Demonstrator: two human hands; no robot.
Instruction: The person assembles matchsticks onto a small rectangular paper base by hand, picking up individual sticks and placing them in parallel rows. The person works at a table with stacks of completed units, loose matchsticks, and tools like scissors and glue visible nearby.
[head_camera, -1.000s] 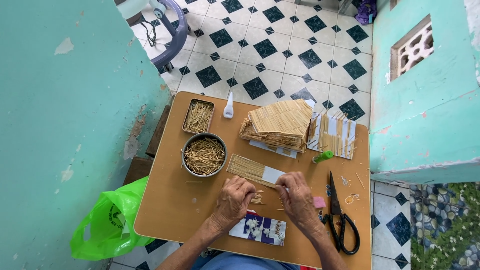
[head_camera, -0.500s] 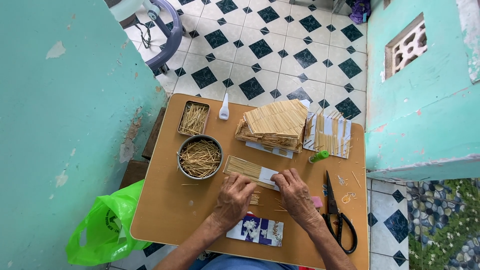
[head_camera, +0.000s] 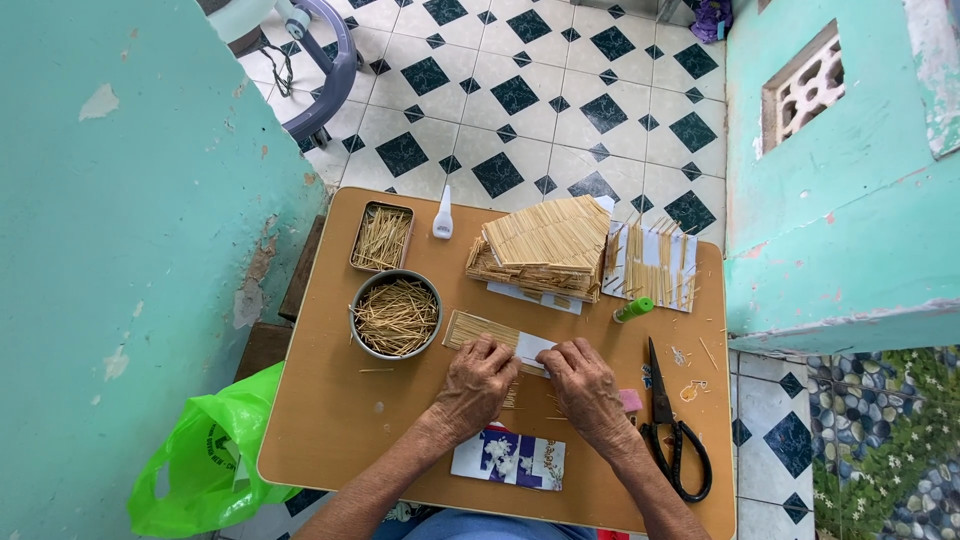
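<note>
Tan table (head_camera: 330, 420), black-and-white diamond-tiled floor (head_camera: 520, 90), bright green bag (head_camera: 205, 460), black-handled scissors (head_camera: 675, 435), turquoise wall (head_camera: 130, 200)

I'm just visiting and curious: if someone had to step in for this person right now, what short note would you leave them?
Left hand and right hand: both press on the stick-covered card strip at mid table, gripping nothing visible.
Loose sticks: round bowl, rectangular tin.
Glue bottle lies behind; scissors to the right.
Done: stacked stick panels; the strip's left part is covered.
Left: its white end is bare.
</note>
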